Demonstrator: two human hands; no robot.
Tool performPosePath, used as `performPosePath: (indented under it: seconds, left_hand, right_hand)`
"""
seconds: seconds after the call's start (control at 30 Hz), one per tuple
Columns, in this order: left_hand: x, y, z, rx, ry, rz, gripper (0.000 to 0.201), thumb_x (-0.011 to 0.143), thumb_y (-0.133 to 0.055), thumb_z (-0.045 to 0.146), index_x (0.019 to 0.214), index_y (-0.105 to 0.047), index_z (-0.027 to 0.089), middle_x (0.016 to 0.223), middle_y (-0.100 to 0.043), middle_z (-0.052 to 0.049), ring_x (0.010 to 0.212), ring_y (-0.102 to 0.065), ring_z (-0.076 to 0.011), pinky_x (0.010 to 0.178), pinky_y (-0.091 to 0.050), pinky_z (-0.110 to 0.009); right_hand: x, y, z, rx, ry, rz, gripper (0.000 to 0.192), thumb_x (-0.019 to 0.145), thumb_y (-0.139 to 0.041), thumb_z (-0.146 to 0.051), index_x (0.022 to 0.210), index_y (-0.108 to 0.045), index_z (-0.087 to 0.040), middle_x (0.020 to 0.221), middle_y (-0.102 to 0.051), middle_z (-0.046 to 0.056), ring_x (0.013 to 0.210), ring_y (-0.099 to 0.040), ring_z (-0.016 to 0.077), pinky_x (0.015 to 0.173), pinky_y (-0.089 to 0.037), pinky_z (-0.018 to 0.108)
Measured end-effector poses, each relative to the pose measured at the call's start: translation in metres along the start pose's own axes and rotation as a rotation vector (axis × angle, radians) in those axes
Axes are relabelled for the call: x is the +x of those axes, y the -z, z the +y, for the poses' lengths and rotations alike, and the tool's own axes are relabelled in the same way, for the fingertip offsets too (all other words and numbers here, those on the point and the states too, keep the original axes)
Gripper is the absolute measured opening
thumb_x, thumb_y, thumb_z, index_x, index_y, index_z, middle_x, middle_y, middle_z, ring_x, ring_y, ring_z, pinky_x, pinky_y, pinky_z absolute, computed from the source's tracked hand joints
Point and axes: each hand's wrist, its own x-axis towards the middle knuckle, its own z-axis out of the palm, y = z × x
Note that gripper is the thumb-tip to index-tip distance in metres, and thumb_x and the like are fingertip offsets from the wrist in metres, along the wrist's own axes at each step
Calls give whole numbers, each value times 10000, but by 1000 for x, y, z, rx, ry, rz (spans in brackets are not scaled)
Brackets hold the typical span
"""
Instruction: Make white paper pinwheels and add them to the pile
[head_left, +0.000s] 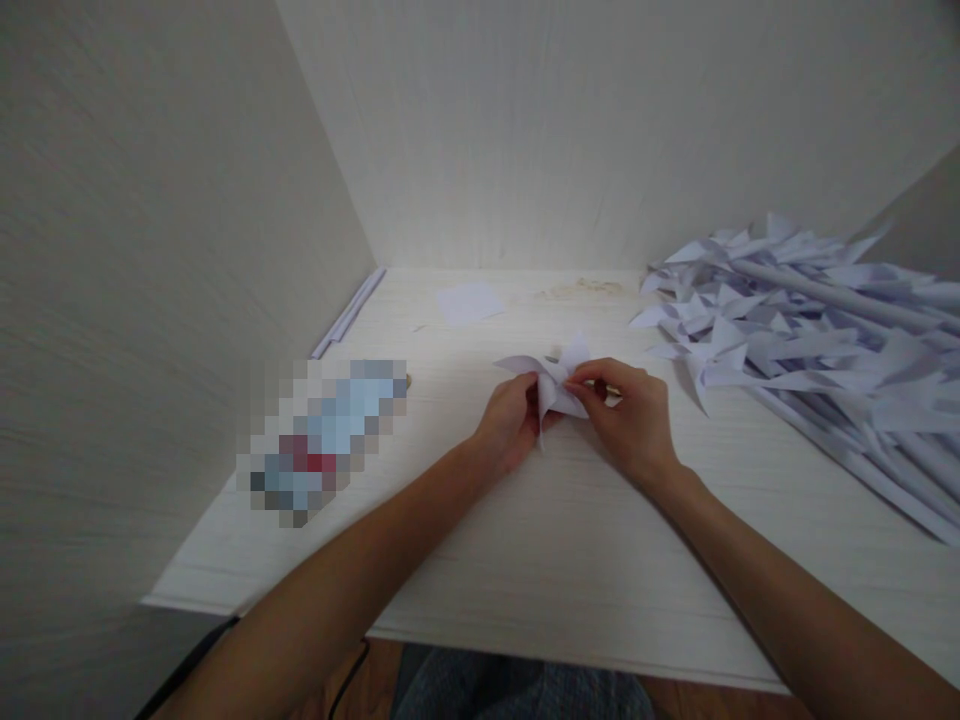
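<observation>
Two hands on one paper pinwheel [551, 385]: left hand [510, 420] pinches its left side, right hand [630, 415] fingers closed on the centre. Finished pinwheels [810, 340] piled right.

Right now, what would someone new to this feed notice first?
Mid-table, the left hand and right hand pinch a white folded paper pinwheel between them. Along the right side lies a big pile of finished pinwheels on rolled paper sticks, reaching toward the back wall. A small loose paper square sits at the back of the white table.
</observation>
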Motion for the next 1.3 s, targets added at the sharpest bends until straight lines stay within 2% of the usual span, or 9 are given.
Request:
performPosePath:
  seconds: [0.3, 0.57, 0.7, 0.83, 0.93, 1.0, 1.1, 1.3]
  left_hand:
    - [0, 1, -4, 33, -84, -18, 262, 795, -381, 81, 597, -544, 135, 584, -545, -11, 556, -507, -94, 571, -419, -214]
    - [3, 4, -9, 27, -132, -58, 229, 796, -397, 91, 646, -565, 131, 555, -504, 11, 541, -476, -91, 609, -420, -221]
    - [2, 3, -8, 6, -105, -96, 240, 842, -388, 177, 706, -581, 133, 652, -576, -19, 644, -547, -105, 676, -441, -227]
    - [-2, 1, -5, 39, -95, -156, 244, 848, -412, 246, 724, -591, 136, 706, -613, -29, 682, -571, -116, 688, -455, -248]
    - [-3, 2, -5, 103, -135, -221, 140, 780, -523, 238, 723, -596, 133, 704, -614, -18, 673, -564, -107, 672, -452, -240]
    - [-3, 4, -7, 168, -159, -247, 82, 703, -610, 208, 722, -600, 129, 703, -616, -15, 681, -563, -105, 682, -449, -238]
    - [-1, 7, -10, 241, -190, -223, 137, 619, -676, 149, 736, -611, 119, 706, -626, -19, 701, -572, -111, 718, -446, -256]
    - [1, 9, -11, 218, -207, -205, 185, 620, -698, 212, 764, -633, 116, 765, -659, -52, 732, -596, -127, 748, -445, -280]
  right_hand:
    - [-5, -5, 6, -265, 279, 98, 120, 787, -540, -166, 684, -598, -188, 743, -694, 13, 638, -589, 144, 660, -313, 311]
    - [-6, -7, 4, -373, 386, 123, 168, 805, -513, -123, 692, -616, -194, 746, -701, 4, 666, -586, 143, 663, -274, 318]
    - [-7, -6, 3, -339, 348, 135, 143, 785, -547, -138, 683, -623, -204, 735, -697, 1, 673, -586, 148, 678, -283, 327]
    - [-6, -6, 2, -180, 214, 170, 31, 740, -611, -172, 724, -608, -198, 685, -683, -5, 588, -562, 133, 653, -334, 314]
    - [-5, -5, 2, -101, 139, 200, 147, 698, -646, -166, 829, -590, -202, 641, -669, -21, 540, -539, 129, 631, -368, 309]
    - [-5, -5, 1, -93, 131, 206, 187, 687, -637, -144, 851, -576, -211, 622, -658, -31, 542, -540, 132, 638, -380, 317]
    - [-5, -4, -1, -105, 143, 179, 238, 683, -591, -93, 880, -555, -222, 640, -659, -37, 549, -547, 128, 667, -396, 331]
    - [-5, -4, 0, -49, 182, 123, 266, 693, -565, -86, 919, -532, -224, 676, -656, -20, 591, -577, 142, 633, -438, 316]
